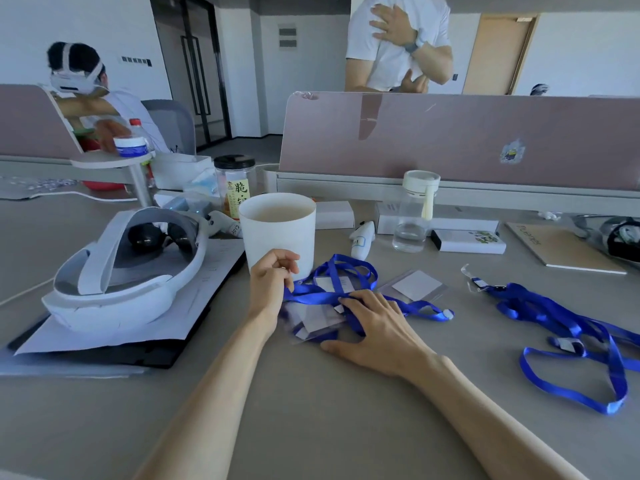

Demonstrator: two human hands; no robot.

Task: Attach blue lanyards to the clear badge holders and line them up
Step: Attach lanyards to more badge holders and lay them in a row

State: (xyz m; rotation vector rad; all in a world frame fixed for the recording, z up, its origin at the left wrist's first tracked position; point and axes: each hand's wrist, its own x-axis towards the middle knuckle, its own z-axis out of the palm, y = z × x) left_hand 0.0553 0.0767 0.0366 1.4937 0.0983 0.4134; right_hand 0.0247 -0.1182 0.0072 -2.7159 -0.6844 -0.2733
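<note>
Left hand (273, 282) sits just below centre frame, in front of the base of the white cup (277, 230), its grip pinched on the blue lanyard (311, 295). Right hand (377, 330) lies flat with straight fingers, grip open, pressing down on the tangled ribbon and the clear badge holders (313, 322) beneath it on the tabletop (311, 410). One more badge holder (414, 285), with a white card inside, lies just right of the pile, and loose lanyards (571, 337) sprawl at the right of the frame. On to the containers: the white cup is open-topped and pale inside, and I cannot tell whether it holds anything. Right of it stands a clear bottle (412, 220) with a white lid and a little clear liquid at the bottom. Behind the cup is a clear jar (235, 188) with a black lid, something orange inside, and a yellow label in large Chinese characters, the top one reading 脆. In the upper left sits a container with a blue-and-white label (131, 145), too blurred to read. The white controller (360, 239) near the cup carries a small tag marked "1". The tan notebook (561, 245) at far right has cover lettering I cannot make out.
</note>
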